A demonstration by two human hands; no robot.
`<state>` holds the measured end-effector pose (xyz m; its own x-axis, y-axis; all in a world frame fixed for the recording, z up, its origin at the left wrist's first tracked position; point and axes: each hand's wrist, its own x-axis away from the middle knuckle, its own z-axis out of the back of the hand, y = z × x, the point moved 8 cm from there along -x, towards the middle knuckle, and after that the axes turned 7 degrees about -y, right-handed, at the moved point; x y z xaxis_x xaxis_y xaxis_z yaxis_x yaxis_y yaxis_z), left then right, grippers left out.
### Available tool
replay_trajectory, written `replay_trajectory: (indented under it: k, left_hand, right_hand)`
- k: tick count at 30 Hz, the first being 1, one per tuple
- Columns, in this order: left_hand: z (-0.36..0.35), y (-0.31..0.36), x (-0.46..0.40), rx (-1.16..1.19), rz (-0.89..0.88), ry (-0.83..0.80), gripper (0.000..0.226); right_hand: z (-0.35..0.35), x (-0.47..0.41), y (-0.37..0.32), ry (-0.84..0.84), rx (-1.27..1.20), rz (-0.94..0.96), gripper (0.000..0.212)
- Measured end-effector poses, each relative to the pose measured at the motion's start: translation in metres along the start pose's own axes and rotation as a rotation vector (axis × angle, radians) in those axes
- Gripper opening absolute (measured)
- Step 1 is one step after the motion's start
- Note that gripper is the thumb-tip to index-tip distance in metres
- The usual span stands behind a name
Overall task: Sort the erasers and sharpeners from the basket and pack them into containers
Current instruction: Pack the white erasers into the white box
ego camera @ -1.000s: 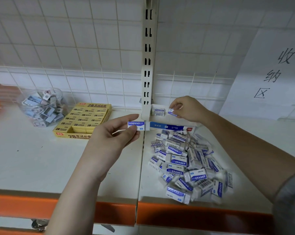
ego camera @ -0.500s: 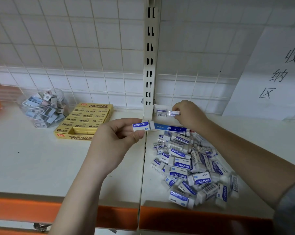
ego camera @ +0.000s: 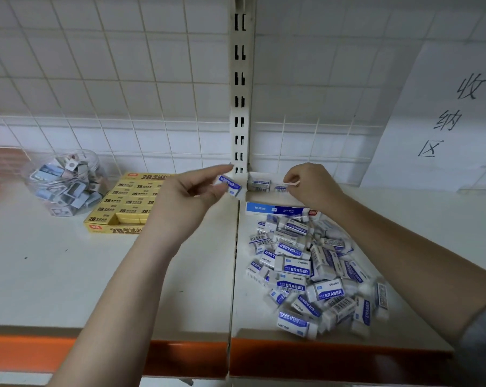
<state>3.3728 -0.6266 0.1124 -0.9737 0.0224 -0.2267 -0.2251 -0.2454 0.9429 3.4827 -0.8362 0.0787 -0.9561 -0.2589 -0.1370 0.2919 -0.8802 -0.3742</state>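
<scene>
1. Shelf (ego camera: 102, 277): carries all items; the blue-and-white eraser box (ego camera: 275, 209) at its rear centre serves as landmark.
2. Eraser pile (ego camera: 314, 272): lies loose directly in front of the box, apparently staged within reach for packing.
3. Yellow box (ego camera: 124, 202) and clear tub (ego camera: 64, 182): stand well left of the box, keeping other sorted stock apart.
4. Left hand (ego camera: 188, 194): fingers pinch one eraser (ego camera: 230, 185) just left of the box, likely queued.
5. Right hand (ego camera: 311, 185): fingertips pinch a second eraser (ego camera: 282, 188) inside the box, beside one already seated.
</scene>
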Motion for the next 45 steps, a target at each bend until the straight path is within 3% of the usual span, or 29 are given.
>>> replay_trajectory:
  k: [4,8,15,19,23,30,38,45]
  left_hand:
    - [-0.007,0.007,-0.034,-0.01,0.04,-0.07,0.028]
    - [-0.035,0.016,-0.073,-0.024,0.037,-0.194,0.015]
    - [-0.11,0.021,-0.123,-0.447,-0.09,-0.483,0.025]
    - [-0.133,0.008,-0.139,-0.66,-0.141,-0.575,0.026]
    - [-0.144,-0.002,-0.141,-0.782,-0.152,-0.607,0.02]
    - [-0.15,-0.018,-0.139,-0.767,-0.148,-0.618,0.018]
    - [-0.147,-0.019,-0.133,-0.752,-0.274,-0.561,0.018]
    - [-0.139,-0.018,-0.136,-0.714,-0.266,-0.523,0.016]
  right_hand:
    - [0.027,0.028,0.002,0.073,-0.106,0.004,0.016]
    - [0.05,0.076,-0.001,0.064,-0.206,0.002,0.011]
    - [0.053,0.157,-0.024,-0.187,-0.365,-0.004,0.011]
    - [0.047,0.178,-0.026,-0.237,-0.33,-0.023,0.018]
    - [0.035,0.185,-0.023,-0.252,-0.257,-0.035,0.024]
    - [0.028,0.188,-0.026,-0.213,-0.236,0.016,0.025]
    - [0.022,0.185,-0.025,-0.146,-0.33,-0.015,0.026]
    - [0.019,0.182,-0.026,-0.108,-0.249,-0.03,0.027]
